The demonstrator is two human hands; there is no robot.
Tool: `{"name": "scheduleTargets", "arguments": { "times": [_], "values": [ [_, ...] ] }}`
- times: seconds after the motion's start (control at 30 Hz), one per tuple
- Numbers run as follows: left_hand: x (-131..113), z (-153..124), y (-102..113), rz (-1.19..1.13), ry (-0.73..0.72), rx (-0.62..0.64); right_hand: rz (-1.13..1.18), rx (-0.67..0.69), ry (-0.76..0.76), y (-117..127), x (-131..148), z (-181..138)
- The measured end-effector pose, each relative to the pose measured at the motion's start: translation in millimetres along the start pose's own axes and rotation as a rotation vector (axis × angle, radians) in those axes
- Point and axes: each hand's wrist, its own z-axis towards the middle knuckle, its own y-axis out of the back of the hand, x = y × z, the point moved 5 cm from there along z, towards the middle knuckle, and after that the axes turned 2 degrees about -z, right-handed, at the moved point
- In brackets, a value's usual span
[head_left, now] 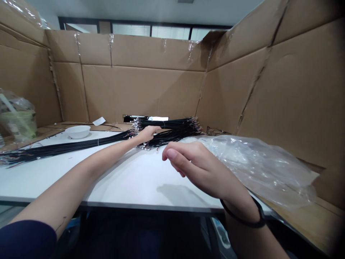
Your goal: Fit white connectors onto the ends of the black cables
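My left hand (147,134) lies across the near end of a thick bundle of black wires (175,135), its fingers pointing right; I cannot tell if it grips them. A second long black wire bundle (61,148), tied near its middle, runs from that hand to the table's left edge. The wire ends carry small white connectors. My right hand (191,166) hangs curled above the white table (129,183), just left of a crumpled clear plastic bag (256,169), holding nothing visible. A black band (258,219) circles its wrist.
A white bowl (78,131) and a small white paper (99,121) sit at the far left of the table. A green-lidded container in plastic (20,124) stands at left. Cardboard walls (142,90) enclose the back and sides.
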Motion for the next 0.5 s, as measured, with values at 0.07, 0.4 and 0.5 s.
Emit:
{"name": "scheduleTargets", "arguments": {
  "times": [0.07,0.4,0.5],
  "values": [
    [-4,-3,1,-0.007,-0.018,-0.003,0.001,-0.001,0.002,0,0,0],
    [-1,-7,0,-0.001,0.001,-0.027,0.002,0.016,-0.009,-1,1,1],
    [5,-1,-9,0.009,0.025,0.032,-0.003,0.030,-0.015,-2,0,1]
  ]
}}
